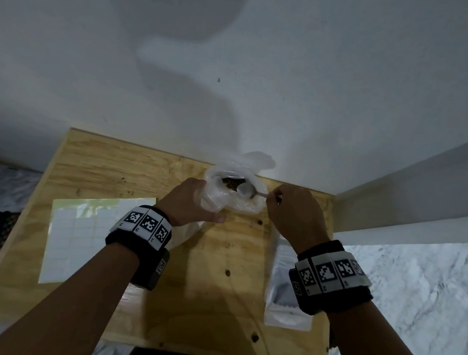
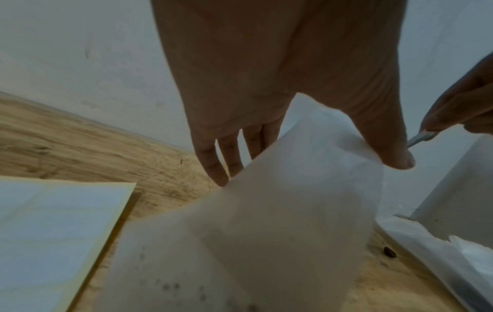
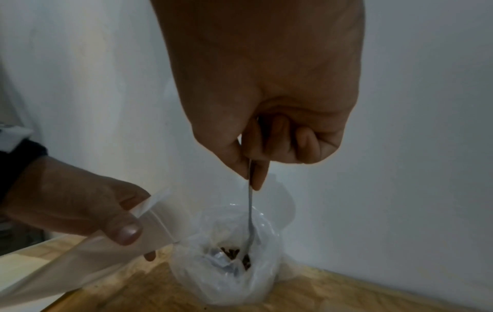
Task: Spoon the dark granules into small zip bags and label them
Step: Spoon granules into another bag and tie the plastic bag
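Observation:
A clear plastic bag (image 1: 242, 205) with dark granules (image 1: 228, 182) stands at the back of the plywood table (image 1: 206, 286), against the wall. My right hand (image 1: 286, 206) pinches the handle of a metal spoon (image 1: 247, 190). In the right wrist view the spoon (image 3: 250, 211) reaches down into the granules (image 3: 234, 253). My left hand (image 1: 195, 202) grips a small translucent zip bag (image 2: 266, 232) between thumb and fingers, just left of the granule bag. The zip bag (image 3: 93, 253) slants down to the table and I cannot see inside it.
A sheet of white labels (image 1: 90, 239) lies on the left of the table. A pack of zip bags (image 1: 282, 305) lies on the right, partly under my right wrist. A white ledge (image 1: 391, 202) juts from the wall at the right. The wall runs along the table's back edge.

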Demonstrator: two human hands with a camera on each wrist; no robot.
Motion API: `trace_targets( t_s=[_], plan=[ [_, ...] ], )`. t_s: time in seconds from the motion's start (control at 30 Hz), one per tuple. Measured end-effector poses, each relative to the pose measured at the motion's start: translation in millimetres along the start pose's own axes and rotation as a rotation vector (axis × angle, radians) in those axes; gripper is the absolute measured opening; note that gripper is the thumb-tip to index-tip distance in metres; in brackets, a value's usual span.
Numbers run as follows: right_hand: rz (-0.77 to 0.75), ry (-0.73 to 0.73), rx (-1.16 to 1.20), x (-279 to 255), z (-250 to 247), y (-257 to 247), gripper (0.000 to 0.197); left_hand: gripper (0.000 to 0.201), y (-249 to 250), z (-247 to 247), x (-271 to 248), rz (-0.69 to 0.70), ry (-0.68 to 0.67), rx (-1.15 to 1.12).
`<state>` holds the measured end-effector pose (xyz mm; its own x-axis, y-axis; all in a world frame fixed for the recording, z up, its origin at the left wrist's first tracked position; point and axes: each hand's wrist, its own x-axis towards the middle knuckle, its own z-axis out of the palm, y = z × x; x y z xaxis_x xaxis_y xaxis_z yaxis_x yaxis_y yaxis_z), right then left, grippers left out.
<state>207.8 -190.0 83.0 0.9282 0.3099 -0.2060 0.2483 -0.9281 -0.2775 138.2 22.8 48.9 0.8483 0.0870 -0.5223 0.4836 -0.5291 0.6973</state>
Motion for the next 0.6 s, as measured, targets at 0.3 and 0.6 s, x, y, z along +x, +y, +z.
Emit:
trace_targets(
  t_s=[0.3, 0.6],
  plan=[
    [0.033, 0.054, -0.241, -9.3, 5.7, -31.6, 0.032, 0.097, -1.1, 7.3, 1.5, -0.026, 0.002, 0.091],
    [0.2, 0.012, 0.244, -3.8, 33.8, -0.1, 0.031, 0.102, -0.7, 10.6, 3.9, 0.002, 0.005, 0.17]
  ],
)
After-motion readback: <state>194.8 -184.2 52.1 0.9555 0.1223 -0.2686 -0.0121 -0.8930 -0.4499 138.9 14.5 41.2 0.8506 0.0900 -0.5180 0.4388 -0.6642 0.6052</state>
